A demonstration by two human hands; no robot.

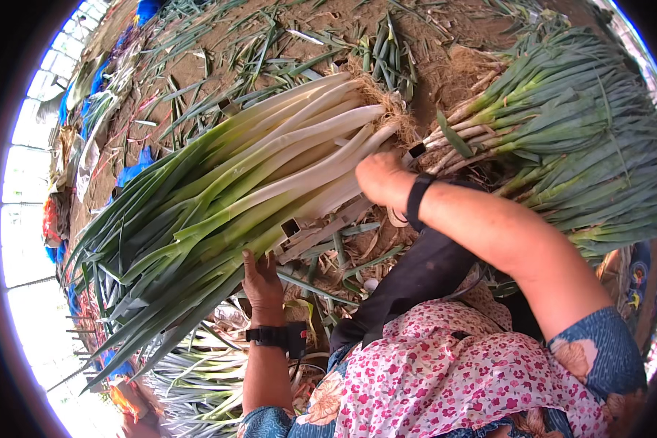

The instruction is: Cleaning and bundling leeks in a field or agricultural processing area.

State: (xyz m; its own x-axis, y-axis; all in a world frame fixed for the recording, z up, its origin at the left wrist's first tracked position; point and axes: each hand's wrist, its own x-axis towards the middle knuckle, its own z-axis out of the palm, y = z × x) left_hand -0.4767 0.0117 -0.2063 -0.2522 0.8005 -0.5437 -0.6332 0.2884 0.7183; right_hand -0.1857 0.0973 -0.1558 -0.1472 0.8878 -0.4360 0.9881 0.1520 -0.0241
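Note:
A big pile of leeks (292, 157) lies across a low metal frame (350, 213), white shafts and roots to the right, green leaves fanning out to the left. My right hand (382, 179) is closed at the white shaft of the nearest leek, close to the root end; its fingertips are hidden. Below the pile's near edge, my left hand (263, 283) points upward with its fingers apart. Its fingertips touch or lie just beside the lowest green leaves. Both wrists wear dark bands.
Another heap of leeks (591, 131), roots still on, spreads out at the right. More pale stalks (204, 383) lie at the lower left. Loose leaf scraps (263, 44) litter the brown soil (445, 36). My dark-clad leg (416, 274) stands between the frame and my flowered apron (438, 358).

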